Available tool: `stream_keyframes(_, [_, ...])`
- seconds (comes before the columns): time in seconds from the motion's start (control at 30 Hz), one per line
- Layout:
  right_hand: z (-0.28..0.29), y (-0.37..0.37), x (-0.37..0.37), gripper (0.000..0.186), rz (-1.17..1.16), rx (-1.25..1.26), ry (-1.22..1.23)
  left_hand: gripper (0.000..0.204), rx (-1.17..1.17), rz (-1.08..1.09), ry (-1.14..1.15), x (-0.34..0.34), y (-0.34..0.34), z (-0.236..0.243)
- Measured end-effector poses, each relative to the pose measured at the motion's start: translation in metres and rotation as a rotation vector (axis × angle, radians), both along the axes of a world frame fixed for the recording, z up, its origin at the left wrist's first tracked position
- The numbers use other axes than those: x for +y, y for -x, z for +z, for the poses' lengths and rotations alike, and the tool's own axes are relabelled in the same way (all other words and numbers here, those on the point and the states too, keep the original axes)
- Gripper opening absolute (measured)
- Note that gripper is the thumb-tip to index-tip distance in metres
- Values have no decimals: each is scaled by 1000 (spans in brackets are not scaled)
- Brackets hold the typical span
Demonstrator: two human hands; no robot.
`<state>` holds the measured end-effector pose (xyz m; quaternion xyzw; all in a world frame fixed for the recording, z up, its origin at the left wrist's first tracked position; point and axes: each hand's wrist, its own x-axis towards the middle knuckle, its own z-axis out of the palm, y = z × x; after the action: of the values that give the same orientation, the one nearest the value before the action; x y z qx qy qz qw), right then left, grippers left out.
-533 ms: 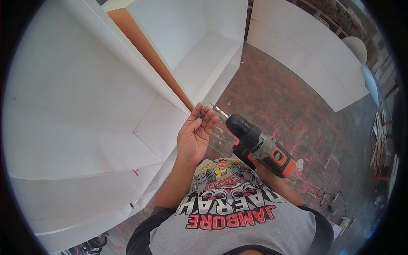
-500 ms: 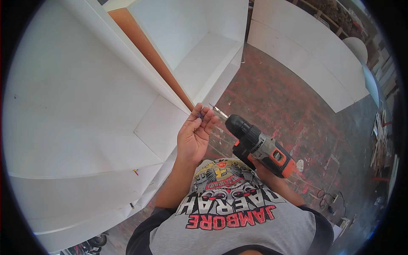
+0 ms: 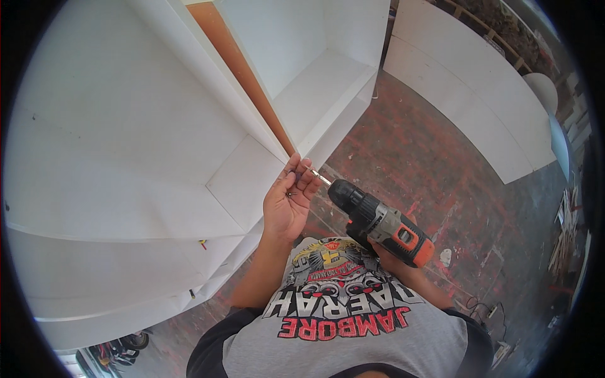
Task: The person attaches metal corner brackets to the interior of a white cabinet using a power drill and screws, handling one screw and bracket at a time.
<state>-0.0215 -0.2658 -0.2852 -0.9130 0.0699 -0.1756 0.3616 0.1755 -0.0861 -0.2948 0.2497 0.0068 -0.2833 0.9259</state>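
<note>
My left hand [image 3: 287, 198] is raised palm up at the front corner of the white cabinets, fingers curled around small dark pieces, apparently screws [image 3: 291, 194], too small to make out fully. My right hand [image 3: 384, 252] grips a black, grey and orange cordless drill [image 3: 378, 217], mostly hiding that hand. The drill's silver bit [image 3: 321, 176] points up-left into my left fingers, its tip partly hidden there. Just beyond the fingertips are the orange-brown strip [image 3: 246, 75] between two cabinets and the lower edge of the open white cabinet [image 3: 296, 88].
A large white cabinet panel [image 3: 126, 126] fills the left. A curved white board [image 3: 466, 94] stands at back right over the red-stained concrete floor [image 3: 403, 151]. Wood offcuts [image 3: 567, 233] lie at far right, cables [image 3: 488, 315] at lower right. A motorbike [image 3: 126, 346] is at lower left.
The drill has moved slightly left and down, its bit now among my left fingers. The cabinets sit a little further right in the picture.
</note>
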Motion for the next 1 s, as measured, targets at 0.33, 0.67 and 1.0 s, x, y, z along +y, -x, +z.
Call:
stream_keyframes(0.33, [-5,1,-12,31,108,-36,-103,39,21,42,95,10,5,12])
stream_keyframes(0.67, [16,-14,-33,26,292,-93,-118,29,-33,178,-35,3,27,21])
stream_keyframes(1.0, [-35,-14,-60,39,417,-44,-404,29,2,289,175,3,51,22])
